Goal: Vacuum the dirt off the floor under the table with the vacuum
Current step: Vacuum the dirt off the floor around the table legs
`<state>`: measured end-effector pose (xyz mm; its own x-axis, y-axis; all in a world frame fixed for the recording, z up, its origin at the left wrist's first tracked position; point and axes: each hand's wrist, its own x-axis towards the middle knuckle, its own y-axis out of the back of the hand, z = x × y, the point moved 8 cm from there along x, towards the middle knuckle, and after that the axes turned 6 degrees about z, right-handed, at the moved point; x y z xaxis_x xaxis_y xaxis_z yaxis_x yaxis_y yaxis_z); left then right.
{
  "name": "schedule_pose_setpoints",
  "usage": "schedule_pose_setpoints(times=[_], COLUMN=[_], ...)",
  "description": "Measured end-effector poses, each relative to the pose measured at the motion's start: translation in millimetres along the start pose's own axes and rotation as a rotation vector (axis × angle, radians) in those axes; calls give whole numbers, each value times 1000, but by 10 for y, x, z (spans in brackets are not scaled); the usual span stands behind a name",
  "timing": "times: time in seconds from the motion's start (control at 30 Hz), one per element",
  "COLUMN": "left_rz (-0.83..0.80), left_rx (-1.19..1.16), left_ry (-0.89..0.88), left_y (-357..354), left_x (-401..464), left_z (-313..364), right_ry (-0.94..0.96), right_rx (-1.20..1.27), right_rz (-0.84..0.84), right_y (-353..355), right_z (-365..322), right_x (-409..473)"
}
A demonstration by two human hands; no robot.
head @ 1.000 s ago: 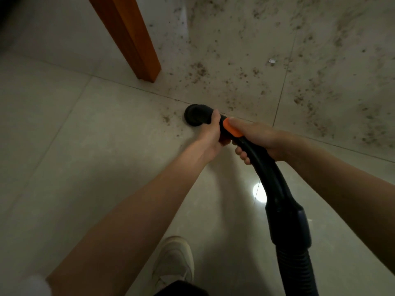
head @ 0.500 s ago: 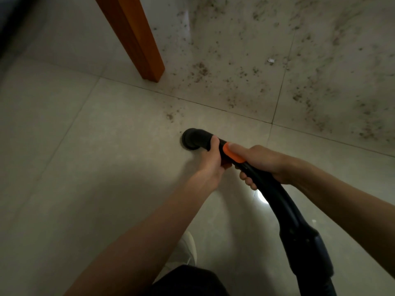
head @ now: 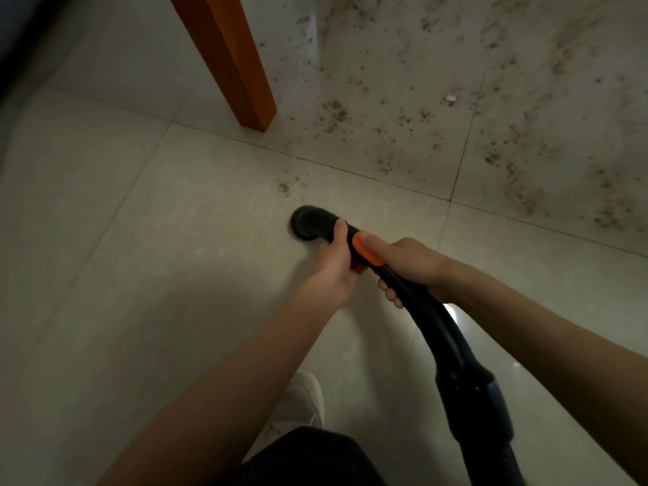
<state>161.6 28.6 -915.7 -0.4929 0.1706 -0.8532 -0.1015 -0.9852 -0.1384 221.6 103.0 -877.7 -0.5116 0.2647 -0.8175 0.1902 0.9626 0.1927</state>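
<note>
Floor (head: 122, 275): dirt (head: 336, 114) beyond our fingertips. Left hand (head: 335, 264), right hand (head: 408, 264) clamped on wand (head: 431, 320); we push nozzle (head: 308, 222) forward, flat.

- Both forearms are bare, with no sleeves showing up to the frame edge.
- The hands, left hand (head: 335, 263) and right hand (head: 408, 263), carry no gloves, rings or watch.
- A pale lace-up shoe (head: 301, 403) sits at 6 o'clock.
- Dark trousers (head: 305, 457) cover the leg beneath it.

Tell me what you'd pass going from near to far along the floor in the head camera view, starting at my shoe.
Shoe → left hand gripping the vacuum wand → round black nozzle on the floor → small dirt patch → foot of the wooden table leg → white scrap in the heavy dirt.
</note>
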Motion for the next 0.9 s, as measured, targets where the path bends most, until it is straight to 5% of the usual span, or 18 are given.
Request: schedule_pose_setpoints(times=[0.17,0.4,0.7,0.9], left_rz=[4,34,39,47], left_rx=[52,-6,63,-17], left_ry=[-43,-47,-84,-50], left_y=[-106,173,125,373], left_x=[47,63,200,236], left_z=[186,97,431,398], right_ry=[41,9,71,109], right_rx=[3,-33,-20,-66], right_rz=[106,-47,168,109], right_y=[34,-165,-201,-429], right_z=[-120,-120,-390,-434], right_x=[80,67,230,227])
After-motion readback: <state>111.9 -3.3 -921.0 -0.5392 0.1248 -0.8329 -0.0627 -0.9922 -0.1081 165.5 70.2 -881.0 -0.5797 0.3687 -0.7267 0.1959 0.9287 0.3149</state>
